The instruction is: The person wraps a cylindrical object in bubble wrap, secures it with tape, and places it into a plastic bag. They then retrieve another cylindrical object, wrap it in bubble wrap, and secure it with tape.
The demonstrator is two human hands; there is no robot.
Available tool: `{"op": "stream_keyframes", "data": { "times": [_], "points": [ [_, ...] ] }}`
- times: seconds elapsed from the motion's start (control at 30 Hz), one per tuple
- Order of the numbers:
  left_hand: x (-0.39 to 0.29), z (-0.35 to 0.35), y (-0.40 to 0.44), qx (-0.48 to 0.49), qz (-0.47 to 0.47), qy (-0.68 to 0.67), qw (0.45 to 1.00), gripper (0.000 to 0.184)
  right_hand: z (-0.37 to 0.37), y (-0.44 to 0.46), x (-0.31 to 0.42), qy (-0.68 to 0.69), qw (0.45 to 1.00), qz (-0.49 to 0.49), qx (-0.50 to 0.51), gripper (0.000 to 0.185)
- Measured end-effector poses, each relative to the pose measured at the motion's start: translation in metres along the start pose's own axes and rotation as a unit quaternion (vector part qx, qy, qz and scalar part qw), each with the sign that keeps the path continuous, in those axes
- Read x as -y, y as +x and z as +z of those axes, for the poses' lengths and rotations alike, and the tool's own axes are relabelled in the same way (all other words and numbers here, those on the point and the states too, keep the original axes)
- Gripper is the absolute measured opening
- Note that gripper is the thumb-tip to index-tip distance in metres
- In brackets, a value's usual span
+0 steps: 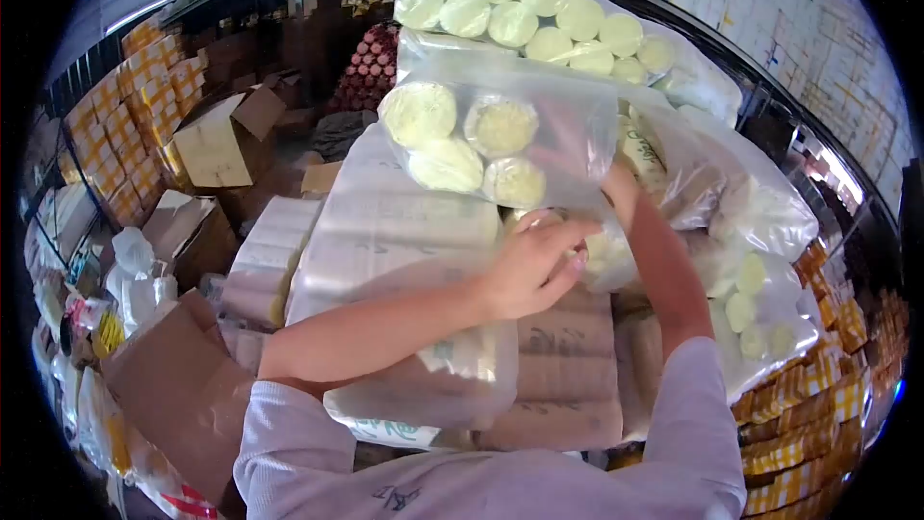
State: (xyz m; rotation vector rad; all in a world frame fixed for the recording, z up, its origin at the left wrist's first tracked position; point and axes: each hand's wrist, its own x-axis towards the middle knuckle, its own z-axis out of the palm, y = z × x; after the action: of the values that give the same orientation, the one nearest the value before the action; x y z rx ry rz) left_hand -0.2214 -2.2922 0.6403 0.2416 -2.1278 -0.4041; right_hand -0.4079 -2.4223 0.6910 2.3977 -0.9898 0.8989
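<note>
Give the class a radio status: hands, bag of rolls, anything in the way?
Left hand at bag, grip unclear. Right hand partly hidden by bag. Pale rolls show through. Other packs crowd close.

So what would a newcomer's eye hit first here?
Probably the clear bag near the middle, with four large pale-yellow round ends showing through it and the left hand just below them. Next, likely the larger bag above it, showing rows of similar ends, then the orange-and-white checked packages stacked at the picture's left.
</note>
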Motion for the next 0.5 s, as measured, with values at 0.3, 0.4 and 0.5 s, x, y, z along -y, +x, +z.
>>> {"op": "stream_keyframes", "data": {
  "times": [0.3,0.4,0.5],
  "points": [
    [0.006,-0.014,0.008,-0.031,-0.202,-0.522,0.828,0.069,0.01,0.028,0.021,0.323,0.935,0.149,0.007,0.056],
    [0.015,-0.017,0.004,-0.003,-0.217,-0.776,0.592,0.074,0.002,0.024,0.017,0.208,0.972,0.109,0.005,0.053],
    [0.014,-0.025,0.009,-0.026,-0.196,-0.778,0.596,0.074,0.027,0.008,-0.015,0.339,0.928,0.146,-0.044,0.052]
  ]
}}
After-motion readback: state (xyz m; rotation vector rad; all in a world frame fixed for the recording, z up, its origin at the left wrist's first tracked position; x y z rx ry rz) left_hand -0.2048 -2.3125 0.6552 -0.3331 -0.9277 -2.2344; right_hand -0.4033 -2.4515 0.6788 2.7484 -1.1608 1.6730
